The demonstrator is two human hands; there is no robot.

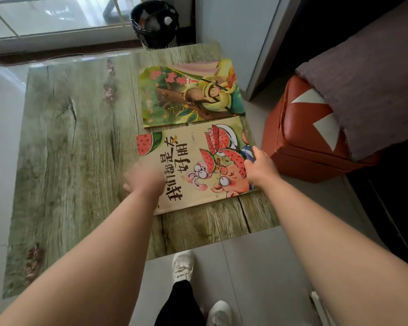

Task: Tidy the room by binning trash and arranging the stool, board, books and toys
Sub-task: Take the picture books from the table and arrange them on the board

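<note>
- White shoes [183, 264] on the grey floor, nearest.
- Board [76, 147], wood-grain print, flat on floor.
- Watermelon book [193, 168]: tan cover, cartoon faces w/ melon slices, black title. Lies on board's right part, long axis approx left-right, title reading sideways.
- Left hand [144, 180] blurred, on book's left edge; grip – can't tell.
- Right hand [260, 169] fingers curled, gripping book's right edge.
- Green book [191, 92] just beyond, edges nearly touching.
- Red stool [302, 137] right of board.
- Black bin [154, 24] farthest, by window.
</note>
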